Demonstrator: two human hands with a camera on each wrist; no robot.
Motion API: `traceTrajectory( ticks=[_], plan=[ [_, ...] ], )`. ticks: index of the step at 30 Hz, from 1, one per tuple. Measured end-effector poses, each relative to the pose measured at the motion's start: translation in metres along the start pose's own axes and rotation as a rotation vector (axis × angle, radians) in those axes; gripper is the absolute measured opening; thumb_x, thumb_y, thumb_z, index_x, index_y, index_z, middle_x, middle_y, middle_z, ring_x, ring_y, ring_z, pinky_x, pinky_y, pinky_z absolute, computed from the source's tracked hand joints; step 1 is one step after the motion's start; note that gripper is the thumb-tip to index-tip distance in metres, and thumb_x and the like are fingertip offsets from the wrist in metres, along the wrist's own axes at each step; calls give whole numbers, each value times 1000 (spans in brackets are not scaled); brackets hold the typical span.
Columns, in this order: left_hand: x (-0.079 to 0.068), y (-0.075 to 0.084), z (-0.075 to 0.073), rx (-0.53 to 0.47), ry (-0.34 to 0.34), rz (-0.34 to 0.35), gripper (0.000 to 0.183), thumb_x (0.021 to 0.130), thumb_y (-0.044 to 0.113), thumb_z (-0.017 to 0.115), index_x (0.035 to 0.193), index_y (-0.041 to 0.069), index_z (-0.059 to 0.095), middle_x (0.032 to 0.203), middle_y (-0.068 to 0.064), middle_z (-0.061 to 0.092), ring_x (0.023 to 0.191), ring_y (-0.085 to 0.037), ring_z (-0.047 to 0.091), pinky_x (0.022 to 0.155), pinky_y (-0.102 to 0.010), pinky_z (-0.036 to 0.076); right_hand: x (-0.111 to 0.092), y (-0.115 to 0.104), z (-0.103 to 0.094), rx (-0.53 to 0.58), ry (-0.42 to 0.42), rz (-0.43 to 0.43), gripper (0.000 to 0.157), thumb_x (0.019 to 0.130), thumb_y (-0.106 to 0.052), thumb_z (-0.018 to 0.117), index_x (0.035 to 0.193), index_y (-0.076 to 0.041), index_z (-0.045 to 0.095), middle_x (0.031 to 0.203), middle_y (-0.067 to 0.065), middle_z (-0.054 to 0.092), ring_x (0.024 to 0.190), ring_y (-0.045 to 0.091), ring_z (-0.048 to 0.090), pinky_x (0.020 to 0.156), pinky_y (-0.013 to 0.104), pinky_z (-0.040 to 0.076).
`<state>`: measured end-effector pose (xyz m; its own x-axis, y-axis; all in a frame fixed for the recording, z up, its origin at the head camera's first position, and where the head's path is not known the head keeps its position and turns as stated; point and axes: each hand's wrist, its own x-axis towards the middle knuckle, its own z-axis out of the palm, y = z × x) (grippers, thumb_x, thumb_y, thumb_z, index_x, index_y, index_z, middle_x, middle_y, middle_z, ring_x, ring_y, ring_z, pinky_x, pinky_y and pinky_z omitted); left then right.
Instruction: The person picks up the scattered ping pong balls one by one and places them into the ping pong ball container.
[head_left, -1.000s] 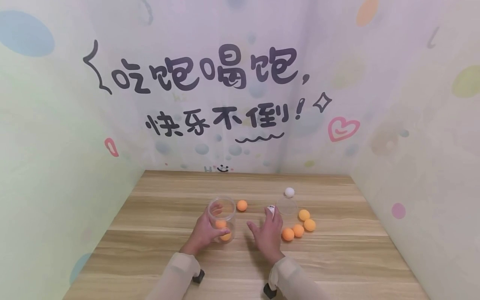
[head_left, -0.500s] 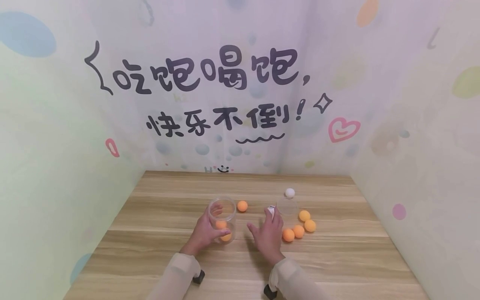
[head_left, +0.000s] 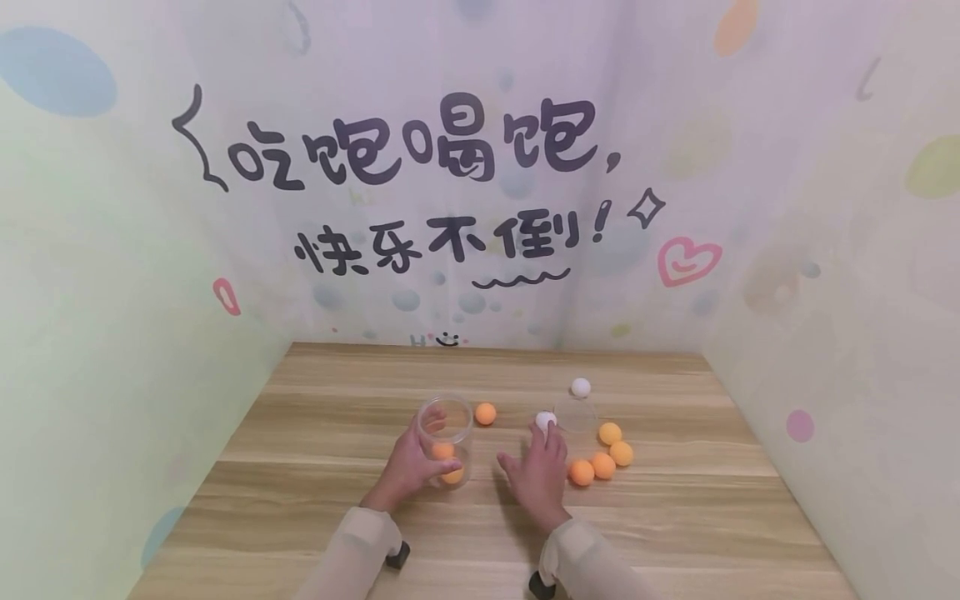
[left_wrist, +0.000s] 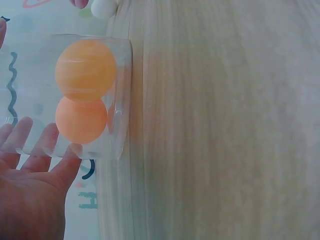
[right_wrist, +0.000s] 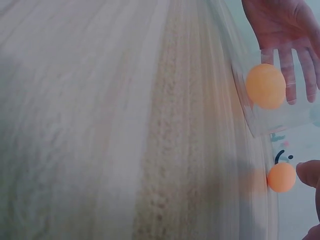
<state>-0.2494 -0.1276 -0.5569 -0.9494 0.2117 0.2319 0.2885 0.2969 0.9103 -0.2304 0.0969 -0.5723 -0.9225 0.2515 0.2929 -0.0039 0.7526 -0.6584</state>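
My left hand [head_left: 411,463] grips a clear plastic jar [head_left: 444,419] that stands upright and uncovered, thumb on the near side and fingers behind. Inside it, in the left wrist view, lie an orange ping-pong ball [left_wrist: 82,120] and a yellower ball [left_wrist: 86,70] at the bottom. My right hand [head_left: 538,477] reaches over the table with its fingertips at a white ping-pong ball [head_left: 546,420]. Its thumb [right_wrist: 309,173] is held well apart from the fingers. Just beyond the jar, a loose orange ball [head_left: 486,414] lies on the wood.
Right of my right hand, several orange and yellow balls [head_left: 603,466] lie in a curved row. Behind them is a clear round lid [head_left: 576,415], flat on the table [head_left: 675,533], with another white ball [head_left: 581,387] at its far edge. Printed fabric walls [head_left: 480,317] enclose the table.
The white ball at my right fingertips has turned, its dark print no longer showing, and the fingers have drawn slightly back. The nearest orange balls shifted slightly right. Left hand and jar stay put.
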Motion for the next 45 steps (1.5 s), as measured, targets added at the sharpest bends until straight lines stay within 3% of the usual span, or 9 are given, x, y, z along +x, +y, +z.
traceTrajectory(
  ticks=[7, 13, 21, 26, 30, 39, 45],
  plan=[
    [0, 1, 1, -35, 10, 5, 90, 67, 5, 89, 142, 14, 39, 141, -9, 49, 129, -31, 47, 103, -54, 39, -3, 2, 0, -6, -44, 3, 66, 76, -30, 82, 129, -2, 54, 146, 22, 37, 132, 42, 31, 93, 65, 35],
    [1, 4, 1, -17, 11, -12, 89, 69, 4, 88, 142, 14, 38, 142, -10, 48, 130, -31, 46, 103, -54, 39, -3, 5, 0, -44, -67, -43, 54, 73, -10, 78, 122, -5, 58, 146, 19, 39, 129, 42, 35, 89, 64, 39],
    [-9, 39, -7, -21, -26, 8, 89, 70, 12, 88, 142, 1, 36, 142, -22, 45, 129, -40, 45, 100, -56, 40, -6, 6, -2, -54, -77, -75, 49, 72, -1, 76, 119, -6, 61, 141, 20, 44, 124, 43, 41, 89, 62, 40],
    [-10, 43, -8, -20, -30, -3, 87, 71, 10, 87, 141, 0, 37, 141, -24, 45, 128, -42, 45, 100, -57, 41, -6, 7, -1, -27, -63, -85, 48, 71, 4, 73, 117, -7, 64, 134, 19, 51, 116, 42, 47, 86, 59, 41],
    [-10, 41, -7, -27, -21, -13, 87, 70, 7, 87, 141, 1, 37, 142, -23, 46, 129, -41, 44, 100, -58, 40, -6, 9, 0, 19, -59, -111, 48, 70, 8, 71, 115, -6, 65, 126, 18, 55, 108, 41, 50, 85, 54, 44],
    [-1, 4, 1, -32, 10, -20, 88, 68, 7, 89, 141, 15, 40, 142, -11, 49, 129, -33, 46, 101, -56, 40, -7, 9, 0, 138, -82, -114, 40, 70, 13, 65, 105, -7, 68, 114, 14, 60, 98, 35, 53, 81, 48, 48],
    [-1, 6, 0, -27, 13, -18, 88, 67, 8, 89, 140, 17, 41, 141, -8, 50, 129, -31, 47, 101, -56, 39, -8, 10, 1, 155, -71, -126, 38, 72, 11, 67, 105, -7, 68, 114, 14, 60, 98, 35, 54, 80, 48, 49]
  ],
)
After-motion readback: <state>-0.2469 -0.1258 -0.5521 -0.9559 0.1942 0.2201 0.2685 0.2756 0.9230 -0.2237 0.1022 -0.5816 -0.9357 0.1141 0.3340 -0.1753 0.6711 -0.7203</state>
